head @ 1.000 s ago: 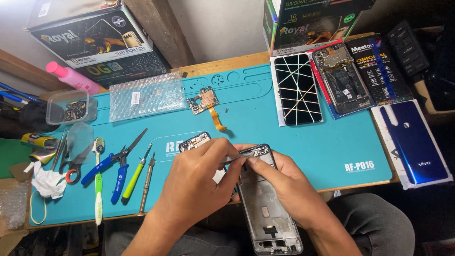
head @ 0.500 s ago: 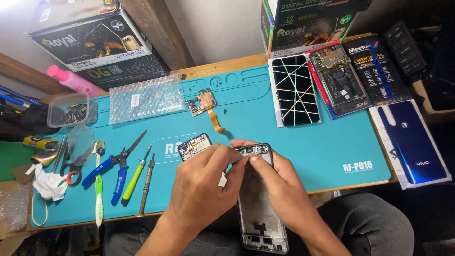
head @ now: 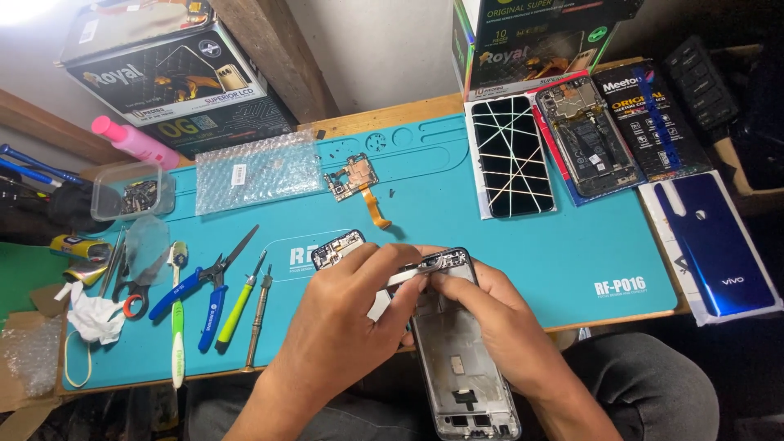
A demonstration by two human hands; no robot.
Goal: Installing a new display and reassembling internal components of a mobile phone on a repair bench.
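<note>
Between both hands (head: 408, 318), phone frame (head: 461, 367).

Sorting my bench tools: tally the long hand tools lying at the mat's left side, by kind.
Blue-handled pliers or cutters: 1
Yellow-green-handled screwdriver: 1
Bare metal screwdriver: 1
Green-and-white plastic toothbrush: 1
Red-handled scissors: 1
Total: 5

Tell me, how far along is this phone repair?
Already done: the glossy blue back cover is off and lies at the right of the mat, and a small circuit board with an orange ribbon lies loose on the teal work mat. In hand: the left hand and right hand work with a thin metal tool at the top of the grey stripped phone frame. Left, probably: reassembly.
</note>
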